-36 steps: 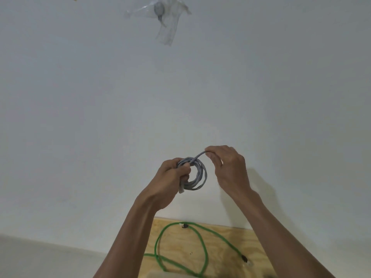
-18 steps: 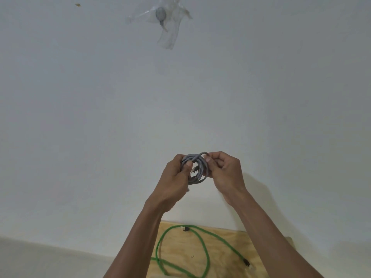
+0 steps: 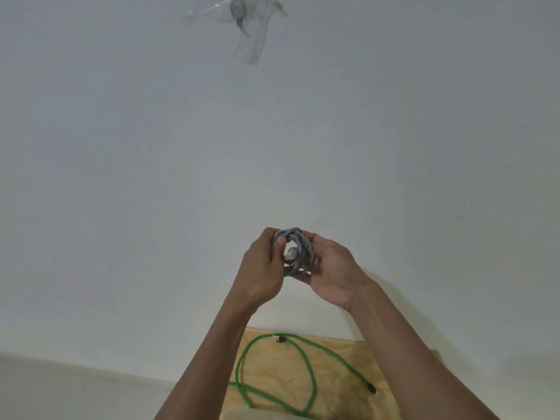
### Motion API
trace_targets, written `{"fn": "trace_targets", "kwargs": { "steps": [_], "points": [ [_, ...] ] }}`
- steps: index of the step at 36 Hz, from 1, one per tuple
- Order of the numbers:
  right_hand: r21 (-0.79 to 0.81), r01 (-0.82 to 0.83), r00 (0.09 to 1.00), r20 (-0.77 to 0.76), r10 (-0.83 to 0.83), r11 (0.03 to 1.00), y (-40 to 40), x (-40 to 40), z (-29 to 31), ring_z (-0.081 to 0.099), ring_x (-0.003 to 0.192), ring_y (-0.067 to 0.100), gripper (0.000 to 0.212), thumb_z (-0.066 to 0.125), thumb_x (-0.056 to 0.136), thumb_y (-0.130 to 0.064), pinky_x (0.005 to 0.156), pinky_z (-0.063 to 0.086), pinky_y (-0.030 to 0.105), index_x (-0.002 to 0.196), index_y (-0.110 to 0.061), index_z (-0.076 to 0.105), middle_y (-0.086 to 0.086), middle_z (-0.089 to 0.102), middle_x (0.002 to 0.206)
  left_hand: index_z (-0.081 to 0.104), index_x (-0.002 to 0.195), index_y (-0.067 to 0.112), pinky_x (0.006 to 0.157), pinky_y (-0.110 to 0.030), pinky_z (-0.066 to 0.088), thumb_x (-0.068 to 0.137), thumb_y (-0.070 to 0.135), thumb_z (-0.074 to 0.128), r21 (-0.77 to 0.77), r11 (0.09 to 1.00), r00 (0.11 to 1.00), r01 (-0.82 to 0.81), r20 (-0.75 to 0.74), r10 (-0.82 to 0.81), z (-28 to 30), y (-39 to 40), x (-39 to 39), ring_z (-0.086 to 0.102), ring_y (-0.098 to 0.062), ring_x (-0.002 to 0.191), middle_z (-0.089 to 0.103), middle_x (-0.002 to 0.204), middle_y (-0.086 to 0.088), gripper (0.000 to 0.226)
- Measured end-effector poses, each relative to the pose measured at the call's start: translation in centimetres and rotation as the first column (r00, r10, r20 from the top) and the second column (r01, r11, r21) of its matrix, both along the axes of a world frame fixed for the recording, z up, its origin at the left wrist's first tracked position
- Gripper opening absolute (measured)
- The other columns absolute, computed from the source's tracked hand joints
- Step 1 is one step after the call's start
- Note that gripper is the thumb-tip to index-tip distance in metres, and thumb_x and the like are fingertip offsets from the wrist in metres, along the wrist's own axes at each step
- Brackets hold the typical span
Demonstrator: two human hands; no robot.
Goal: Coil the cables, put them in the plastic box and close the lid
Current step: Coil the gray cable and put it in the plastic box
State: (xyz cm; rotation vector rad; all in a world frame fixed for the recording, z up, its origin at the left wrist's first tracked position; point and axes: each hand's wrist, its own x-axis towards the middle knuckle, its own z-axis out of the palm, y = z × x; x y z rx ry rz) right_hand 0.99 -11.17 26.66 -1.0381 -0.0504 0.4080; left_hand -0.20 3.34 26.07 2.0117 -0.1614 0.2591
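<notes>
Head view: both hands raised in front of a plain white wall (image 3: pixel 394 153), meeting around a small coil of grey cable (image 3: pixel 293 253). Left hand (image 3: pixel 263 275) seen from the back, fingers (image 3: pixel 274 237) curled shut over the coil's left side, thumb pressed on the loops. Right hand (image 3: pixel 331 272) palm toward the camera, fingers (image 3: pixel 312 237) cupped closed behind and around the coil's right side. A pale connector end showing in the middle of the grey loops. Coil held well above the worktop (image 3: pixel 333 377), a light plywood board at the bottom edge between the forearms. On that board, a green cable (image 3: pixel 312 380) lying loose in a wide loop that crosses itself near the left edge, one dark plug near the board's far edge, the other dark plug near the right side. High on the wall, a grey knob under strips of clear tape (image 3: pixel 239 18). Plastic box not identifiable in this view.
</notes>
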Motion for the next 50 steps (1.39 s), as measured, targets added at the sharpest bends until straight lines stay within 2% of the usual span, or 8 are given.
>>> {"fn": "trace_targets", "kwargs": {
  "steps": [5, 12, 19, 24, 27, 32, 37, 50],
  "points": [
    [0.123, -0.136, 0.990, 0.064, 0.129, 0.983, 0.1, -0.5, -0.3, 0.058, 0.078, 0.021, 0.033, 0.063, 0.087, -0.028, 0.092, 0.044, 0.043, 0.118, -0.018, 0.061, 0.006, 0.058, 0.081, 0.059, 0.107, 0.018, 0.059, -0.012, 0.045, 0.107, 0.027, 0.039, 0.071, 0.994, 0.996, -0.078, 0.044, 0.075, -0.1, -0.4, 0.1, 0.063, -0.003, 0.073, 0.066, 0.083, 0.008, 0.022],
    [-0.119, -0.220, 0.886, 0.390, 0.249, 0.968, -0.5, -0.6, -1.1, 0.051, 0.085, 0.020, 0.082, 0.069, 0.080, 0.010, 0.100, 0.044, 0.047, 0.141, -0.038, 0.041, 0.006, 0.055, 0.088, 0.061, 0.109, 0.019, 0.062, -0.028, 0.048, 0.106, 0.026, 0.040, 0.031, 0.997, 0.998, -0.070, 0.000, 0.070, -0.2, 0.2, 0.4, 0.062, -0.015, 0.072, 0.069, 0.090, 0.001, 0.023],
    [-0.289, 0.161, 0.848, 0.530, 0.017, 0.944, 1.0, -1.3, -1.2, 0.065, 0.091, 0.011, 0.021, 0.080, 0.078, -0.013, 0.084, 0.058, 0.034, 0.098, -0.019, 0.078, -0.003, 0.072, 0.095, 0.065, 0.105, 0.018, 0.078, -0.056, 0.059, 0.094, 0.032, 0.055, -0.204, 0.979, 0.995, -0.021, -0.102, 0.000, -0.2, 0.9, 1.0, 0.071, -0.033, 0.093, 0.073, 0.099, -0.006, 0.020],
    [-0.395, 0.448, 0.744, 0.662, -0.090, 0.802, 2.2, -1.4, -1.5, 0.049, 0.121, 0.000, 0.015, 0.074, 0.086, -0.029, 0.084, 0.052, 0.014, 0.086, -0.044, 0.076, -0.012, 0.045, 0.132, 0.066, 0.106, 0.012, 0.073, -0.043, 0.060, 0.100, 0.027, 0.051, -0.264, 0.962, 0.992, -0.064, -0.121, 0.033, -0.7, 1.0, 1.5, 0.069, -0.021, 0.085, 0.071, 0.098, -0.009, 0.022],
    [-0.404, 0.538, 0.674, 0.734, -0.090, 0.740, 2.4, -1.7, -1.1, 0.049, 0.121, 0.004, 0.013, 0.062, 0.093, -0.037, 0.085, 0.048, 0.015, 0.093, -0.037, 0.075, -0.022, 0.055, 0.122, 0.066, 0.108, 0.011, 0.066, -0.029, 0.050, 0.105, 0.025, 0.042, -0.240, 0.960, 0.987, -0.145, -0.103, 0.123, -1.1, 0.9, 1.7, 0.061, -0.014, 0.073, 0.066, 0.088, -0.004, 0.028],
    [-0.205, 0.479, 0.733, 0.629, -0.260, 0.853, 2.7, -2.5, -0.6, 0.064, 0.089, 0.012, 0.028, 0.051, 0.102, -0.028, 0.085, 0.051, 0.027, 0.087, -0.016, 0.072, -0.007, 0.071, 0.092, 0.064, 0.110, 0.016, 0.063, -0.024, 0.043, 0.105, 0.026, 0.039, -0.196, 0.948, 0.967, -0.249, -0.006, 0.253, -0.8, 0.2, 1.4, 0.057, -0.010, 0.072, 0.065, 0.095, 0.001, 0.027],
    [-0.089, 0.491, 0.739, 0.570, -0.360, 0.866, 3.1, -2.8, -0.9, 0.061, 0.095, 0.025, 0.034, 0.050, 0.097, -0.037, 0.094, 0.046, 0.046, 0.085, -0.012, 0.069, -0.004, 0.070, 0.092, 0.060, 0.112, 0.014, 0.062, -0.019, 0.041, 0.105, 0.026, 0.042, -0.289, 0.918, 0.958, -0.273, 0.002, 0.285, -0.5, -0.2, 1.5, 0.055, -0.007, 0.075, 0.061, 0.100, 0.002, 0.022],
    [0.396, 0.451, 0.893, -0.201, -0.404, 0.800, 5.1, -2.9, -1.2, 0.054, 0.068, 0.015, 0.029, 0.051, 0.100, -0.029, 0.074, 0.048, 0.027, 0.079, -0.011, 0.060, 0.003, 0.059, 0.069, 0.052, 0.118, 0.023, 0.068, -0.039, 0.055, 0.102, 0.024, 0.054, -0.482, 0.822, 0.934, -0.302, 0.025, 0.358, -1.4, 0.4, 1.2, 0.060, -0.015, 0.067, 0.060, 0.083, -0.002, 0.015]
  ]
}}
